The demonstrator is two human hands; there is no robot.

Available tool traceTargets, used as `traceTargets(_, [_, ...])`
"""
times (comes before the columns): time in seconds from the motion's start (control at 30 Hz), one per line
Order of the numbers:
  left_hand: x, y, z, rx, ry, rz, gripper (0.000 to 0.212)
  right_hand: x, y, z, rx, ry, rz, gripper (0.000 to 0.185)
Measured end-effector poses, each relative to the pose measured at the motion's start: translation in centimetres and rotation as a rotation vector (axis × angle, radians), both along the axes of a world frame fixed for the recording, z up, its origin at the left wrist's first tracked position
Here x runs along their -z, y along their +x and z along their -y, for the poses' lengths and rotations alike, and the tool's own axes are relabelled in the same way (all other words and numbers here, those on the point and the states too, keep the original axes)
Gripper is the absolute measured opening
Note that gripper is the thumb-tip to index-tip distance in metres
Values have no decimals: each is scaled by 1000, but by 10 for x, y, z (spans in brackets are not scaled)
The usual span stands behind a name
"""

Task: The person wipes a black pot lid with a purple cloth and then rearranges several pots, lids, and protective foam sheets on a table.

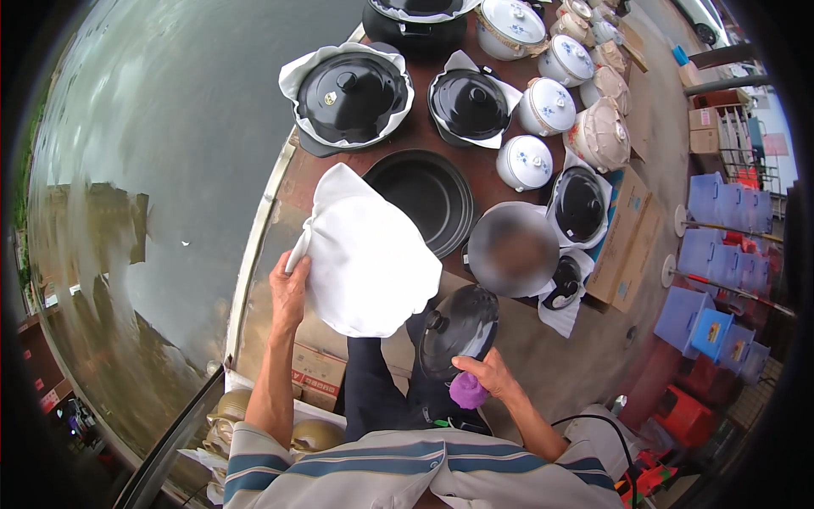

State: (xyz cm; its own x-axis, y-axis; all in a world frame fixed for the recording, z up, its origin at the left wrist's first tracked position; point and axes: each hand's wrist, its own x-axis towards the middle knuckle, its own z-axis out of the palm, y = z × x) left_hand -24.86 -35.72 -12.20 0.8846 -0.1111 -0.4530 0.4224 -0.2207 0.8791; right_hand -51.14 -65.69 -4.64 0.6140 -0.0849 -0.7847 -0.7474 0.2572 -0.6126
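Observation:
My left hand (288, 289) pinches the left edge of a soft white liner sheet (375, 267), its material not certain. The sheet hangs spread out and covers part of an uncovered black casserole pot (423, 191) on the brown table. In my right hand (493, 375) is a glossy black pot lid (461, 327), tilted, its knob facing left. A bunched purple cloth (469, 390) is also held in that hand, below the lid's lower edge. To the right of the uncovered pot sits a round pot (474, 254) whose top is blurred.
Lidded black pots with white liners (356, 95) (474, 105) stand farther back. White casseroles with blue flowers (524, 162) line the table's (445, 270) right side, beside cardboard (617, 248). Bluish plastic bins (683, 318) stand far right. A pale ledge (254, 254) runs along the left.

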Motion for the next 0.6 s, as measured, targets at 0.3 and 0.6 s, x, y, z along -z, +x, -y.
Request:
traceTargets(0.3, [78,16,128,-17,347,273,22,-11,-9,24,78,-3,67,32])
traceTargets(0.6, [88,18,140,154,695,385,32,-5,-18,46,43,7,58,32])
